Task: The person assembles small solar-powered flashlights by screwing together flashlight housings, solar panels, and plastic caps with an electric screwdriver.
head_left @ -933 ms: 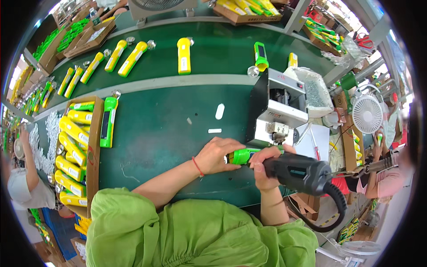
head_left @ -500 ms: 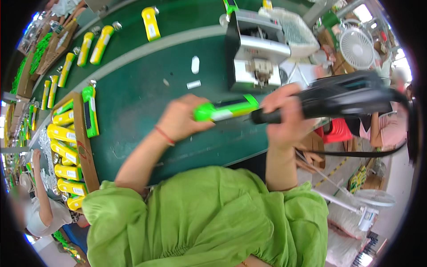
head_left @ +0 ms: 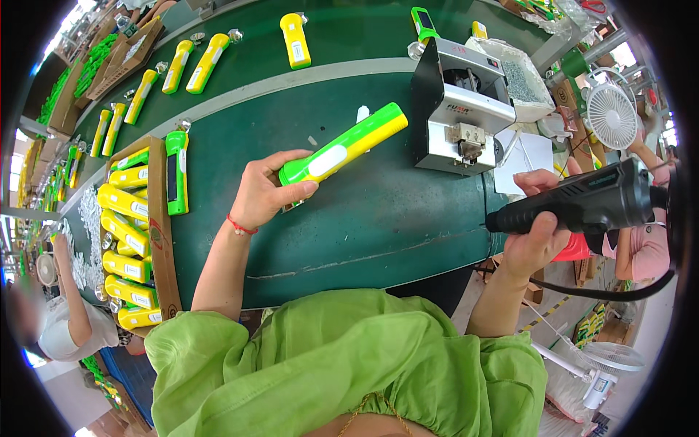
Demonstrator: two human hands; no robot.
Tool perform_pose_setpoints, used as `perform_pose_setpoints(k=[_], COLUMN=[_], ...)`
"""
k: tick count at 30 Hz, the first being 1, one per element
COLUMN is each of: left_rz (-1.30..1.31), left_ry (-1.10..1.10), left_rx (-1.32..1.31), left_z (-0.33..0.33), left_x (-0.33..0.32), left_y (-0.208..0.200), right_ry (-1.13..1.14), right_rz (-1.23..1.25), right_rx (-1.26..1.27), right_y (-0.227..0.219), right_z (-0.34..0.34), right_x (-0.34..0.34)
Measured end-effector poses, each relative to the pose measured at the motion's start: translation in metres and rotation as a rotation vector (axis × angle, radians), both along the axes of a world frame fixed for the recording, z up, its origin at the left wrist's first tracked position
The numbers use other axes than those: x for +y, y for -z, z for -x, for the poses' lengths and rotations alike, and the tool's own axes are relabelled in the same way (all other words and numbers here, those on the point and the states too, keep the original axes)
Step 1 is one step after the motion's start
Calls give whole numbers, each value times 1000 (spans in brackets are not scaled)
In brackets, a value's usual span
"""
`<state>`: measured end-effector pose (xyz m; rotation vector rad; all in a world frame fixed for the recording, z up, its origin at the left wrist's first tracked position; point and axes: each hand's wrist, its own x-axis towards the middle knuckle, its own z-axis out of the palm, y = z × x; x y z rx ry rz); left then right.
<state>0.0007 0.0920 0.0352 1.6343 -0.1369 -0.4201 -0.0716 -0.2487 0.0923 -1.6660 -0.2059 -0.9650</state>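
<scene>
Flashlight point(head_left: 349, 144) with white oval patch point(head_left: 328, 162)

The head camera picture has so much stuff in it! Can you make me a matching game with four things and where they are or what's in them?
Things:
1. Held flashlight
2. Black electric screwdriver
3. Nearest cardboard box
4. Silver-and-black machine

Places and states:
A. Packed with yellow flashlights
B. In the right hand
C. Standing on the right part of the green table
D. In the left hand

Right pairs: 1-D, 2-B, 3-A, 4-C
</scene>
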Motion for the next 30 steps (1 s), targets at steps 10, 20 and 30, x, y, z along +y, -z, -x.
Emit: perform_pose_setpoints(k=[10,20,30], left_rz=[-502,-804,-761], left_ry=[208,287,222], left_rx=[-839,-1090,-1055], left_z=[-6,12,13], left_x=[-22,-102,-124], left_y=[15,24,40], right_ry=[-235,-195,-183], right_rz=[-138,-177,103], right_rx=[133,24,-34], right_y=[5,33,64], right_z=[-20,-34,-36], right_x=[14,34,30])
